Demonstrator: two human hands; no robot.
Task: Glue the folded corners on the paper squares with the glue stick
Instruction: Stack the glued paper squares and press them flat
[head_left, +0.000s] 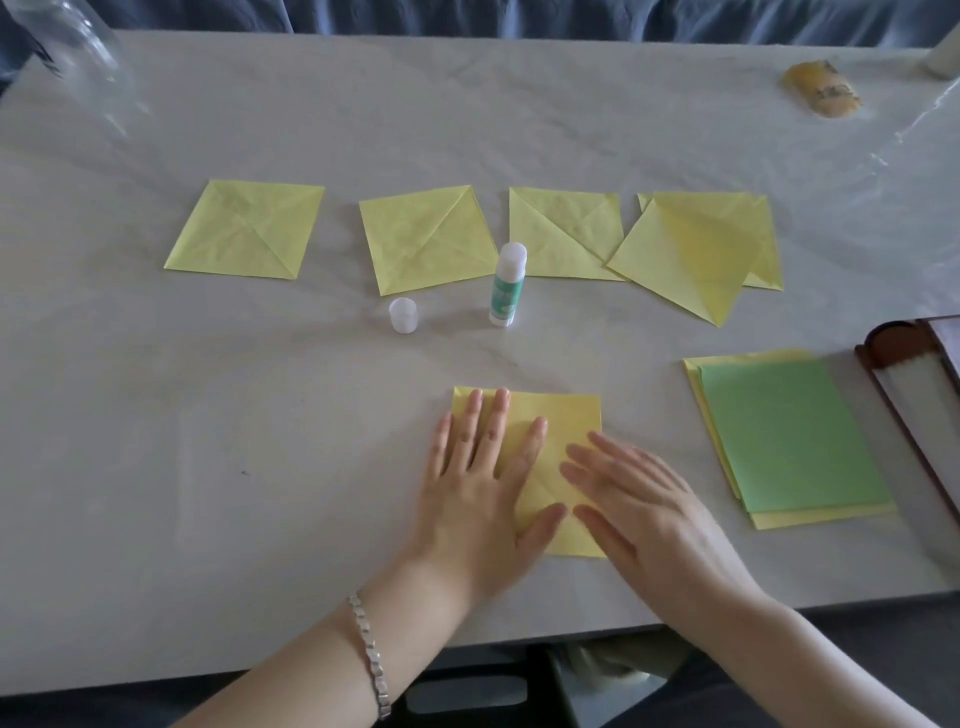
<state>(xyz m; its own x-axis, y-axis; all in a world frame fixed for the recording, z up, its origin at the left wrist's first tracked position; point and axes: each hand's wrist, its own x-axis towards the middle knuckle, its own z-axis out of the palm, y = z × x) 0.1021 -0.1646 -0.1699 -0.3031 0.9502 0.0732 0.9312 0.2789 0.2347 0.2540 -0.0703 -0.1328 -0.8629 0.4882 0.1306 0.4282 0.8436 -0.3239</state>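
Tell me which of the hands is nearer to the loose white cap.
Left. The left hand lies flat on the yellow square, toward the person and right of the cap; the right hand presses the same square farther right.

The edge cuts off the clear bottle (67, 57) at eleven o'clock. The yellow object (823, 93) at one o'clock is too blurred to name. The left hand (480, 499) and right hand (649, 499) hide much of the paper square (561, 413).

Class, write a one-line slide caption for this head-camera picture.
Left hand and right hand press a yellow square flat; the uncapped glue stick stands beyond, its cap beside it.
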